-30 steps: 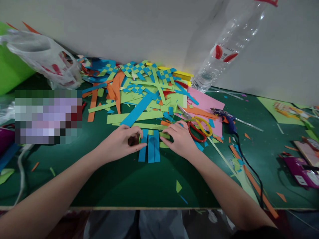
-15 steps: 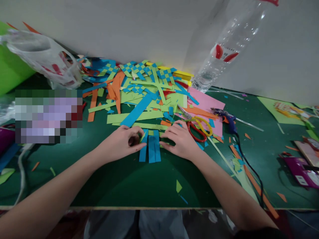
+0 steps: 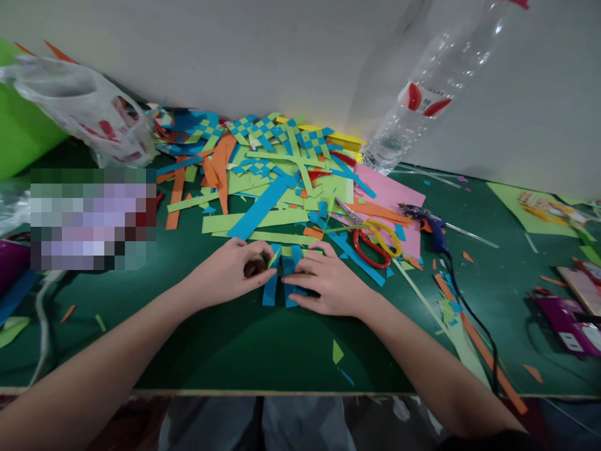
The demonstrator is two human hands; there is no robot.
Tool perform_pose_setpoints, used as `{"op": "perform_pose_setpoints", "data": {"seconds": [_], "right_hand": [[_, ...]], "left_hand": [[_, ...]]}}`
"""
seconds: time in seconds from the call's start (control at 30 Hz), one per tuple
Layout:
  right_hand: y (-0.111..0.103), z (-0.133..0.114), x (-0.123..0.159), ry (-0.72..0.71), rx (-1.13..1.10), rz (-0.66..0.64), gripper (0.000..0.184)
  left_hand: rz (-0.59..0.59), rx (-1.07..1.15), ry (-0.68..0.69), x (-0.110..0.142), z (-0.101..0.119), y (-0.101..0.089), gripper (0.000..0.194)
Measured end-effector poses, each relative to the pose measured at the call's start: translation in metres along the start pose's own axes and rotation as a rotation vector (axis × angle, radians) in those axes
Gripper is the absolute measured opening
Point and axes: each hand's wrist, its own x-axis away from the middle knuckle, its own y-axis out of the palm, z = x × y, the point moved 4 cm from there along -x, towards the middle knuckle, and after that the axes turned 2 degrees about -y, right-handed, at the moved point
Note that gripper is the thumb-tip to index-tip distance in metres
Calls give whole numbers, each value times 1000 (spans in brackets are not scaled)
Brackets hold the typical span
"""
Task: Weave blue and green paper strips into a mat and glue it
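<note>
Blue, likely light, creasable: pinch paper strips (image 3: 291, 298) by edges, with left hand (image 3: 235, 266) curled, grip uncertain, right hand (image 3: 335, 285) splayed atop.

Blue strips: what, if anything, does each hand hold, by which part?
Left hand curls at the upper end of the left strip; a grip cannot be told. Right hand lies spread over the right strips; no pinch shows.
</note>
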Motion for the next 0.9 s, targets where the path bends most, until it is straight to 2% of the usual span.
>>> {"op": "perform_pose_setpoints", "data": {"seconds": [0.27,0.37,0.6,0.9], "right_hand": [[-17,12,3,78,30,117,26],[-19,15,5,57,-13,105,27],[-9,3,2,-20,-64,-1,29],[-9,2,3,-47,-92,18,26]], "left_hand": [[-27,-14,-23,-1,1,-3,36],[-44,-7,-32,0,1,-3,41],[-57,0,-44,1,-1,-1,45],[-42,17,-37,1,-1,-1,40]]}}
